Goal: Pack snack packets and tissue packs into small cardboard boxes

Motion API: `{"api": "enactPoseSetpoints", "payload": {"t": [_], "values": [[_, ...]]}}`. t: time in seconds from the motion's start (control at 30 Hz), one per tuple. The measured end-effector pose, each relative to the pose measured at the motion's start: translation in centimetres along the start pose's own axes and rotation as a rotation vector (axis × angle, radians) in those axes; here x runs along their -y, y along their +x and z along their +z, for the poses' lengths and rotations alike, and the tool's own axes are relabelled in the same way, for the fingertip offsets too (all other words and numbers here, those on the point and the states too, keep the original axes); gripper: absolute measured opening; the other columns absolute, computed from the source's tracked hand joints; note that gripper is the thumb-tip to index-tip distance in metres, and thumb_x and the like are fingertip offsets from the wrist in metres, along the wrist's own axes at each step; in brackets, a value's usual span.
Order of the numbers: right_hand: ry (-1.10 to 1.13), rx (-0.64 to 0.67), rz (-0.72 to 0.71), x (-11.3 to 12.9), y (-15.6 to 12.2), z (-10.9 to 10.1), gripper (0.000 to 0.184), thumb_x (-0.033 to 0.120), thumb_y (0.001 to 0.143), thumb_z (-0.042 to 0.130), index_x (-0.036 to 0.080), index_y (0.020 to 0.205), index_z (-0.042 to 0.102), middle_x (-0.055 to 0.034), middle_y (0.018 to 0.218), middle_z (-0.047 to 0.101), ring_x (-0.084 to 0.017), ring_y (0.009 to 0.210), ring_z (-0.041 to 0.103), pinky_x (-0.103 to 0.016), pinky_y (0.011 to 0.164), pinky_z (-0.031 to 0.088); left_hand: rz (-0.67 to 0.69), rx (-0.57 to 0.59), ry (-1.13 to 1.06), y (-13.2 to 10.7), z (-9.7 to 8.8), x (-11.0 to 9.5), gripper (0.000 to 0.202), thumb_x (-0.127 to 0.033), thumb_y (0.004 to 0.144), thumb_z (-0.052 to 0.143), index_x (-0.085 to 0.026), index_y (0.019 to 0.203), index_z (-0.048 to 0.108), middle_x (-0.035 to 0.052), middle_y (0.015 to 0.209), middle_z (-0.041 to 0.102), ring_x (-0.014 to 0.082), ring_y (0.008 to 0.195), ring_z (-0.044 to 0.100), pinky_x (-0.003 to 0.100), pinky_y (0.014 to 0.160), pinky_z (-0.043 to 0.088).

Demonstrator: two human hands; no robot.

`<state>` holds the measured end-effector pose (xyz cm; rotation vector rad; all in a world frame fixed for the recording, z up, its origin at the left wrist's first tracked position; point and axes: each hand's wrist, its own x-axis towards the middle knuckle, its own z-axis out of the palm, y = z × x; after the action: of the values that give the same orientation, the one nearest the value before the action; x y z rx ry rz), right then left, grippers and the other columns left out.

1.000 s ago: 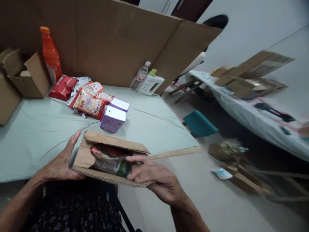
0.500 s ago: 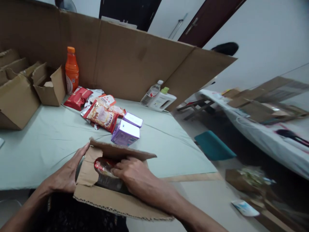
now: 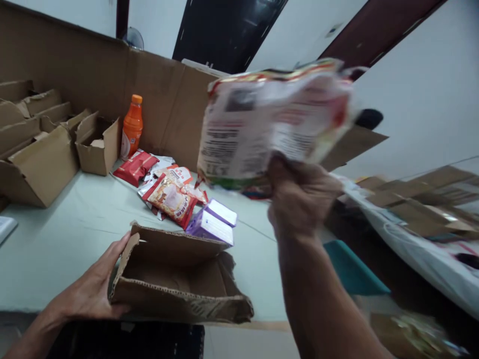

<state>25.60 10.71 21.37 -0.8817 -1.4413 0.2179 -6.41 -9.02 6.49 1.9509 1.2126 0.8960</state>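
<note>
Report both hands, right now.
Left hand: closed on one end of the cardboard box.
Right hand: closed on a printed packet, raised.

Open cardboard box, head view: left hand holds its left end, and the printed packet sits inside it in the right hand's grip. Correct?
One error: the printed packet is not inside the open cardboard box. The head view shows it raised in the air, outside the box, in the grip of the right hand. The left hand does hold the box's left end.
</note>
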Motion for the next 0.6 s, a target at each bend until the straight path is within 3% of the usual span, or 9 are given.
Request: {"api": "enactPoseSetpoints", "payload": {"t": [0.07,0.17,0.27,0.33,0.4,0.47,0.6], "values": [[-0.187,0.032,-0.158,-2.0,2.1,3.7,0.022,0.034,0.095,0.066,0.017,0.094,0.079,-0.0085,0.093,0.079,-0.027,0.093,0.073,-0.049,0.092,0.057,-0.001,0.002,0.004,-0.2,0.1,0.1,0.117,-0.051,0.082,0.079,-0.038,0.167,-0.001,0.0123,0.175,0.014,0.0436,0.157,0.026,0.066,0.124,0.032],[-0.529,0.418,-0.186,-4.8,2.8,9.2,0.022,0.021,0.095,0.058,0.016,0.099,0.079,-0.0131,0.115,0.079,-0.032,0.116,0.07,-0.054,0.104,0.05,0.018,0.01,0.022,-0.3,0.3,0.0,0.118,-0.06,0.082,0.077,-0.041,0.166,-0.004,0.0112,0.176,0.011,0.0457,0.158,0.023,0.07,0.123,0.031],[-0.605,0.846,-0.168,-6.8,1.5,13.1,0.032,0.025,0.098,0.048,0.012,0.093,0.078,-0.0073,0.119,0.079,-0.024,0.117,0.071,-0.034,0.101,0.05,0.017,0.021,0.011,-0.4,0.2,-0.1,0.116,-0.063,0.084,0.074,-0.041,0.166,-0.005,0.0105,0.176,0.008,0.0457,0.158,0.022,0.068,0.123,0.032],[-0.56,0.987,-0.171,-7.6,0.7,14.1,0.041,0.03,0.1,0.041,0.012,0.096,0.078,0.0005,0.114,0.08,-0.016,0.11,0.073,-0.022,0.092,0.049,0.009,0.034,0.008,-0.6,0.0,0.1,0.118,-0.064,0.083,0.075,-0.041,0.166,-0.006,0.0107,0.177,0.006,0.0468,0.157,0.023,0.067,0.123,0.033],[-0.544,0.999,-0.151,-7.9,0.6,13.5,0.034,0.028,0.099,0.048,0.014,0.108,0.077,0.0011,0.118,0.08,-0.018,0.112,0.072,-0.024,0.094,0.05,-0.002,0.05,0.022,-0.9,-0.2,0.4,0.122,-0.064,0.081,0.078,-0.042,0.166,-0.007,0.0109,0.177,0.006,0.049,0.156,0.024,0.069,0.121,0.033],[-0.554,0.953,-0.113,-7.5,0.8,11.0,0.03,0.023,0.096,0.057,0.017,0.119,0.075,-0.0049,0.13,0.076,-0.024,0.123,0.069,-0.036,0.103,0.051,-0.013,0.064,0.045,-1.1,-0.3,0.8,0.123,-0.06,0.08,0.08,-0.044,0.165,-0.008,0.0107,0.176,0.009,0.0508,0.155,0.024,0.071,0.12,0.033],[-0.473,0.841,-0.125,-5.9,-0.9,1.3,0.037,0.034,0.097,0.064,0.023,0.131,0.07,-0.012,0.145,0.065,-0.029,0.137,0.059,-0.052,0.117,0.043,-0.027,0.047,0.059,-0.9,-0.3,1.9,0.124,-0.056,0.077,0.079,-0.044,0.165,-0.007,0.0087,0.176,0.012,0.0523,0.155,0.024,0.072,0.12,0.033]]}}
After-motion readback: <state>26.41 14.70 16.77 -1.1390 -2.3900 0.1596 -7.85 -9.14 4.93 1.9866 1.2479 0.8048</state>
